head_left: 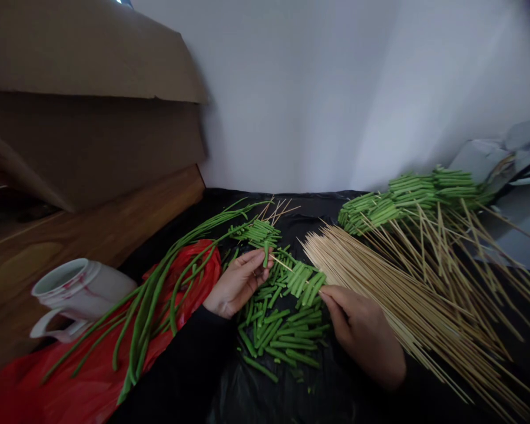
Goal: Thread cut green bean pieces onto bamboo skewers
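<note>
My left hand [242, 278] pinches a short green bean piece [266, 253] at the tip of a thin wooden skewer [282, 262]. Several bean pieces [304, 281] sit side by side along that skewer. My right hand [364, 330] grips it at the other end, fingers closed beside the last piece. Below and between my hands lies a loose pile of cut bean pieces [287, 338]. Just beyond my left hand are bean pieces on skewers [258, 232], their bare ends pointing away.
Bare skewers [380, 282] fan out at the right, with loaded bean skewers [415, 197] stacked behind. Long uncut beans [145, 306] lie over a red plastic bag [70, 377] at left, beside a white mug [83, 291]. A cardboard box [97, 100] stands behind; black plastic [242, 394] covers the surface.
</note>
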`<state>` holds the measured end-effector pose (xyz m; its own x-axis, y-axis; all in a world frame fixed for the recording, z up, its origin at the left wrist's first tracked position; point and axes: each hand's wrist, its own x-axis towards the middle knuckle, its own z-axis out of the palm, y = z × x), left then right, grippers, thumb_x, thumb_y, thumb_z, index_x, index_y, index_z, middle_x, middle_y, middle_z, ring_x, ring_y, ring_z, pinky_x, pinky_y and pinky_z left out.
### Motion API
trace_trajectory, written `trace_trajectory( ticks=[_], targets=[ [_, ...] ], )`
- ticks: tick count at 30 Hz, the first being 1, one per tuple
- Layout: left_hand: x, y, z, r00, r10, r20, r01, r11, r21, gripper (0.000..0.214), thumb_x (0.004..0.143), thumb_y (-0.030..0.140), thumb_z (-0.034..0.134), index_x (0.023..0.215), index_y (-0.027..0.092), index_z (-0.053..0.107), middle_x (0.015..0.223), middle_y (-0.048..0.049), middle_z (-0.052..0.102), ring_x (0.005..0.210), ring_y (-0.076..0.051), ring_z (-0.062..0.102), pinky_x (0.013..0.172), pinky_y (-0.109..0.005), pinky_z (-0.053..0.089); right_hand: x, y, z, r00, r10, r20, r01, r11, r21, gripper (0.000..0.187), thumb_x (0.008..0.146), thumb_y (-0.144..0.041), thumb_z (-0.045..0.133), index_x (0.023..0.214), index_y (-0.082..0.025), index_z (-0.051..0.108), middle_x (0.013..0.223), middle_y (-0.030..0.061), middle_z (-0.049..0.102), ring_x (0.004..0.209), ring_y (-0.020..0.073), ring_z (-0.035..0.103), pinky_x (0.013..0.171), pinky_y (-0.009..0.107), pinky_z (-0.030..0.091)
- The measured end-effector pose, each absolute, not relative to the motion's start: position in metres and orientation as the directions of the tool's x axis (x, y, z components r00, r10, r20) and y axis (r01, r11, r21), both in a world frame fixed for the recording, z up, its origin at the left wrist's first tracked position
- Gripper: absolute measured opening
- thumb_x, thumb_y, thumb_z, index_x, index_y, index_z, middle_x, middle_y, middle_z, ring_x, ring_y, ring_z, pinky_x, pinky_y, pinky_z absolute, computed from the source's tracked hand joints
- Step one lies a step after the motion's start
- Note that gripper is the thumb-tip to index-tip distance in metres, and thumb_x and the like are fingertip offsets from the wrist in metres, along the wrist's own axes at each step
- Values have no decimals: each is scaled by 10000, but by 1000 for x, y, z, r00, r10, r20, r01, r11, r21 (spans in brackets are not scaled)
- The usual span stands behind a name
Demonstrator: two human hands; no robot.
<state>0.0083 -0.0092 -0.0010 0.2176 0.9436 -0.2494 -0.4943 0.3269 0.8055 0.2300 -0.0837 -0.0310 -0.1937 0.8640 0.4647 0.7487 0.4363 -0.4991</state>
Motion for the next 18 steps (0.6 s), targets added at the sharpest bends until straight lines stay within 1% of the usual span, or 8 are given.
trace_trajectory(
  ticks=[3,15,18],
  targets=[
    [9,-10,-1,217,944,-248,-492,325,808,179,735,169,756,907,126,733,815,-43,656,730,-82,600,645,-161,497,231,-83,-31,-193,864,465,752,434,-496,280,968,-247,356,822,-213,593,781,14,651,698,133,600,674,264,399],
    [9,-10,-1,241,946,-215,-477,309,823,234,707,201,782,924,127,739,813,-36,644,734,-81,581,652,-165,485,231,-83,-32,-195,866,461,747,436,-502,291,971,-256,351,787,-210,572,775,17,646,702,140,597,677,274,385],
    [10,-10,-2,231,956,-179,-442,267,856,246,709,230,781,932,135,744,803,-33,652,709,-75,570,658,-172,475,231,-83,-33,-201,869,452,754,432,-496,289,973,-257,349,808,-208,581,789,20,650,717,146,600,686,279,382]
  ],
)
